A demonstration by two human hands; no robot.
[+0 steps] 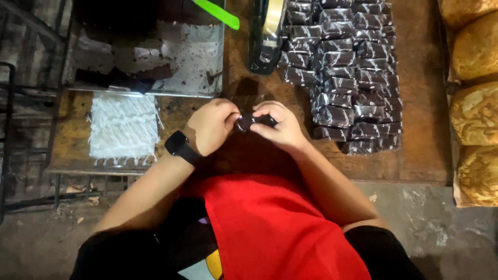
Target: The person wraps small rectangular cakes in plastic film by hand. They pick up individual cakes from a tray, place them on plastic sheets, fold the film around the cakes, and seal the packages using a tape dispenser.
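Note:
Both hands meet over the wooden table (420, 150), pinching one small dark block in clear film (248, 122) between them. My left hand (210, 126), with a black watch on its wrist, grips the block's left end. My right hand (277, 123) covers its right end with curled fingers. Just right of my right hand lies a pile of several similar dark wrapped blocks (353, 78) in rows. A stack of clear film sheets (123, 127) lies left of my left hand.
A metal tray (171, 57) with dark smears sits at the back left, a green tool (217, 13) at its far corner. A dark dispenser-like object (265, 36) stands behind my hands. Several golden-brown bagged lumps (474, 111) line the right edge. A red cloth (270, 223) covers my lap.

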